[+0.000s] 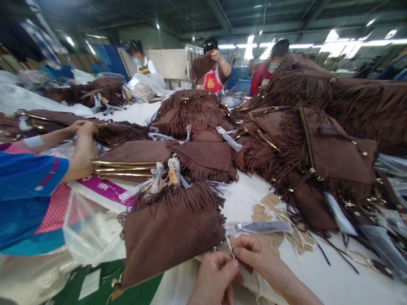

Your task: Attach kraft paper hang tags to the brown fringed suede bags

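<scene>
A brown fringed bag lies at the table's near edge, its fringe pointing away from me and its gold zipper edge towards me. At its right corner, my left hand pinches a white string that runs up to the bag's gold hardware. My right hand is closed on the same string, thumb and fingers almost touching the left ones. Partly hidden under my hands is a brown tag. Just beyond them lie a plastic-wrapped strip and a pile of cardboard tags with white strings.
Brown fringed bags are heaped at the right and centre. To my left, a co-worker in a blue sleeve handles a bag. More people stand across the table. A clear plastic bag hangs near the left edge.
</scene>
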### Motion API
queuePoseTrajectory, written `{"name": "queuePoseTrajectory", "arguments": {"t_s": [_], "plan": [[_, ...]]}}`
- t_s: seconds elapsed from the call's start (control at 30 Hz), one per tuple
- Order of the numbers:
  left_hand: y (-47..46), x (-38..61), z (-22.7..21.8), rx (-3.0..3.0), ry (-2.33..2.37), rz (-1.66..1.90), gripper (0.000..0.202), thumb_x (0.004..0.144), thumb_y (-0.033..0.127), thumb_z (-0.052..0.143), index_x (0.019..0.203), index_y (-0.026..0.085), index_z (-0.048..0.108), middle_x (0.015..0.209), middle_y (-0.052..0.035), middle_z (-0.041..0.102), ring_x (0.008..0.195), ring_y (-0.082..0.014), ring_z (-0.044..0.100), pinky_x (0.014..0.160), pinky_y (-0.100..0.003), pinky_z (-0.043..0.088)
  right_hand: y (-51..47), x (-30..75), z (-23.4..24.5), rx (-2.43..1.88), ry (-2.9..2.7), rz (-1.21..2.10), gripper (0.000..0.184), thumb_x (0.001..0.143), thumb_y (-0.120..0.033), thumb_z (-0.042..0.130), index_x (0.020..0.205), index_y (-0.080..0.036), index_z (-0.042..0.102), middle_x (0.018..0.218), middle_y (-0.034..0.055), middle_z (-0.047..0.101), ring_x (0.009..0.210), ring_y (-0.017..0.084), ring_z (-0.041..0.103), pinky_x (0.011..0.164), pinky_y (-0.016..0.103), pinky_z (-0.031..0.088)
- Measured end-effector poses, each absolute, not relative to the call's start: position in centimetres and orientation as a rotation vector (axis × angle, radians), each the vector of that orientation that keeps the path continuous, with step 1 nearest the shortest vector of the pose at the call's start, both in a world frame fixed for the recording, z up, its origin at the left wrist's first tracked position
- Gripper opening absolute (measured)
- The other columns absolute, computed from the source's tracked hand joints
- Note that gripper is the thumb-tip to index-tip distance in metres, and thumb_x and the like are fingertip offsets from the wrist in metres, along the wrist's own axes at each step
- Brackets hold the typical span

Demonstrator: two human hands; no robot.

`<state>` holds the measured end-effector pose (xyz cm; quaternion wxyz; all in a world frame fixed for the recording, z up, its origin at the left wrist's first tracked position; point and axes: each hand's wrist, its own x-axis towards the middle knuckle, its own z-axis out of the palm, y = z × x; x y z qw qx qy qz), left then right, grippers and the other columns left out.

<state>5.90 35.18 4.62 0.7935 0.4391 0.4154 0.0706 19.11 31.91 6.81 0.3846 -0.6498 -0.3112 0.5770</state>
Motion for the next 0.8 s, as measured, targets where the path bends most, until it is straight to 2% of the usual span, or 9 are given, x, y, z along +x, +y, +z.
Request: {"name": "queuePoseTrajectory", "arguments": {"t_s": [0.27, 0.47, 0.53, 0.6, 0.67, 0.73, 0.8], "plan": [[35.2, 6.5, 5.0, 0.978, 0.987, 0.178, 0.025, 0.072, 0.04, 0.047, 0.062, 0.017, 0.048, 0.054, 0.0, 0.061, 0.026, -0.0054, 0.042, 0.028, -0.017, 0.018, 31.9, 19.1, 6.7, -1.746, -0.929, 1.327, 0.015, 0.062, -0.028, 0.05, 0.049, -0.02, 0.051, 0.041, -0.0055, 0.04, 0.04, 0.009, 0.032, 0.042, 0.025, 0.022], [34.8, 6.1, 5.0, 1.017, 1.089, 0.373, 0.034, 0.073, 0.048, 0.049, 0.07, 0.015, 0.055, 0.062, -0.001, 0.063, 0.027, -0.0055, 0.043, 0.028, -0.017, 0.017, 31.9, 19.2, 7.0, -1.8, -0.981, 1.217, 0.014, 0.06, -0.025, 0.048, 0.047, -0.02, 0.05, 0.043, -0.0054, 0.039, 0.042, 0.01, 0.032, 0.045, 0.025, 0.024], [34.7, 6.0, 5.0, 1.035, 1.106, 0.438, 0.039, 0.072, 0.052, 0.049, 0.073, 0.014, 0.057, 0.053, 0.0004, 0.059, 0.027, -0.006, 0.042, 0.03, -0.017, 0.02, 31.9, 19.2, 6.8, -1.802, -0.99, 1.189, 0.013, 0.058, -0.024, 0.048, 0.045, -0.021, 0.048, 0.043, -0.0052, 0.039, 0.044, 0.01, 0.033, 0.046, 0.025, 0.025], [34.6, 5.8, 5.1, 1.041, 1.106, 0.493, 0.043, 0.072, 0.055, 0.049, 0.074, 0.013, 0.059, 0.038, 0.0032, 0.05, 0.028, -0.0061, 0.038, 0.033, -0.017, 0.024, 31.8, 19.2, 6.4, -1.806, -1.001, 1.158, 0.013, 0.056, -0.023, 0.048, 0.044, -0.021, 0.045, 0.043, -0.0049, 0.039, 0.046, 0.011, 0.034, 0.047, 0.026, 0.025], [34.6, 5.7, 5.1, 1.007, 1.071, 0.554, 0.045, 0.07, 0.056, 0.052, 0.075, 0.012, 0.061, 0.031, 0.005, 0.042, 0.029, -0.0061, 0.035, 0.036, -0.017, 0.028, 31.7, 19.3, 6.1, -1.81, -1.007, 1.15, 0.013, 0.057, -0.022, 0.048, 0.044, -0.021, 0.045, 0.044, -0.0048, 0.039, 0.046, 0.011, 0.034, 0.047, 0.025, 0.025], [34.8, 5.6, 5.2, 0.93, 1.023, 0.617, 0.044, 0.066, 0.055, 0.058, 0.073, 0.011, 0.061, 0.04, 0.0023, 0.05, 0.032, -0.0057, 0.039, 0.037, -0.017, 0.027, 31.6, 19.5, 6.1, -1.808, -1.011, 1.168, 0.013, 0.059, -0.023, 0.048, 0.045, -0.02, 0.047, 0.044, -0.0048, 0.039, 0.046, 0.011, 0.034, 0.046, 0.025, 0.025], [34.9, 5.5, 5.1, 0.817, 0.972, 0.644, 0.041, 0.062, 0.052, 0.064, 0.066, 0.012, 0.06, 0.057, -0.0026, 0.061, 0.033, -0.005, 0.042, 0.035, -0.018, 0.024, 31.6, 19.8, 6.5, -1.794, -0.979, 1.234, 0.014, 0.061, -0.027, 0.049, 0.05, -0.02, 0.051, 0.045, -0.0044, 0.04, 0.045, 0.011, 0.035, 0.045, 0.025, 0.025]]}}
